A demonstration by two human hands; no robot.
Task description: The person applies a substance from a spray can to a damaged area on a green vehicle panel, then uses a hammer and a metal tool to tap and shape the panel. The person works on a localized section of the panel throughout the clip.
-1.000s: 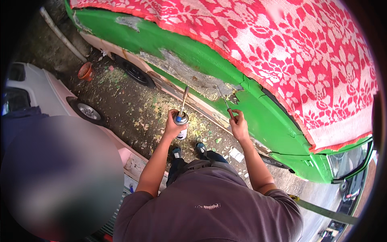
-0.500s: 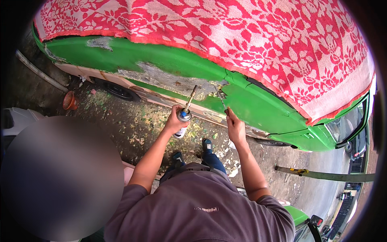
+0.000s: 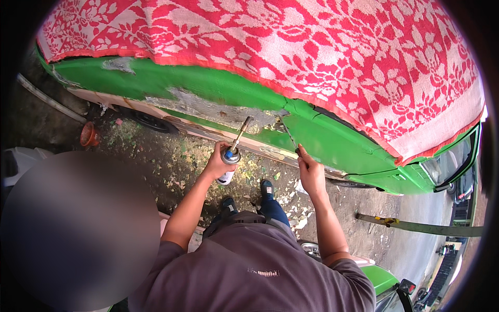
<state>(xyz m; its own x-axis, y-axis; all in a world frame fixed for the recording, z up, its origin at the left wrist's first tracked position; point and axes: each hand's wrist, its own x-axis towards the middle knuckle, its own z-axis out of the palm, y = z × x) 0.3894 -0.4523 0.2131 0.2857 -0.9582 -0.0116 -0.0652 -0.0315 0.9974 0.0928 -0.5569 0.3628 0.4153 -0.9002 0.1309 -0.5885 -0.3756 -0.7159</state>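
While gas torch (image 3: 231,155) is clasped in left hand (image 3: 217,164), slim scraper (image 3: 289,134) gripped by right hand (image 3: 312,176) is best angled shallow.

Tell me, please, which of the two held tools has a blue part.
The gas torch on the left: it has a blue knob near its metal tube; the thin-bladed tool shows no blue.

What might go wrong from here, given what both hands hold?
The canister torch in the left hand points toward the green panel; if lit, which I can't tell, its heat might scorch that panel or the patterned cloth draped above. The thin tool in the right hand has its tip by the worn grey patch and could gouge the surface. Loose flakes lie around the shoes, so footing might slip.
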